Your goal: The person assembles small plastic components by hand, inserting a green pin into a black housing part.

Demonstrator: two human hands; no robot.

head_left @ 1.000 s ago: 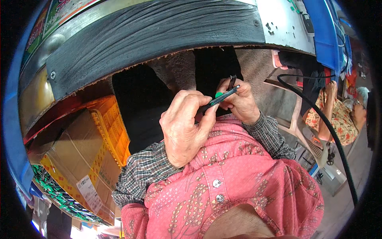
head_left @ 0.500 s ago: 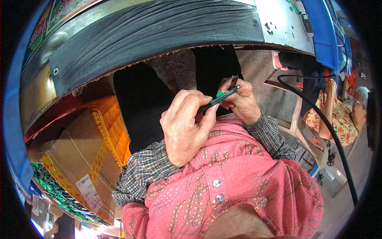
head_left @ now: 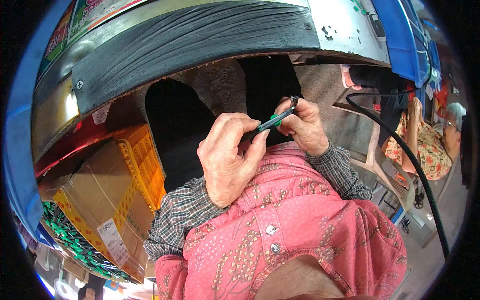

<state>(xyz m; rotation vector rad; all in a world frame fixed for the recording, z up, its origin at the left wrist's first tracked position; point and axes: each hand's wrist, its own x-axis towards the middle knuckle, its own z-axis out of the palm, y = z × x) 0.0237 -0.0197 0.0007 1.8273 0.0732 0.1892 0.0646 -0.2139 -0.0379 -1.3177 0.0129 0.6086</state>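
Note:
My left hand (head_left: 230, 157) pinches one end of a slim dark stick-like piece (head_left: 284, 115) between thumb and fingertips, above my lap. Its other end slants up and to the right, toward my right hand (head_left: 306, 127). That hand's thumb and bent fingers close on a small green part (head_left: 276, 120) lying against the stick. A small dark tip shows above the right fingers; whether it belongs to the same piece I cannot tell. The exact kind of both pieces is too small to make out.
A worktable edge faced with black strip (head_left: 195, 45) runs ahead of me. At left stand a cardboard box (head_left: 105, 190), an orange crate (head_left: 142, 160) and a heap of green-and-black pieces (head_left: 75, 240). A black cable (head_left: 400, 137) hangs at right, near a chair and another person (head_left: 425, 150).
The green part has shifted down onto the stick's middle, between my hands. The separate dark tip now lines up with the stick's upper end. Both hands stay nearly in place.

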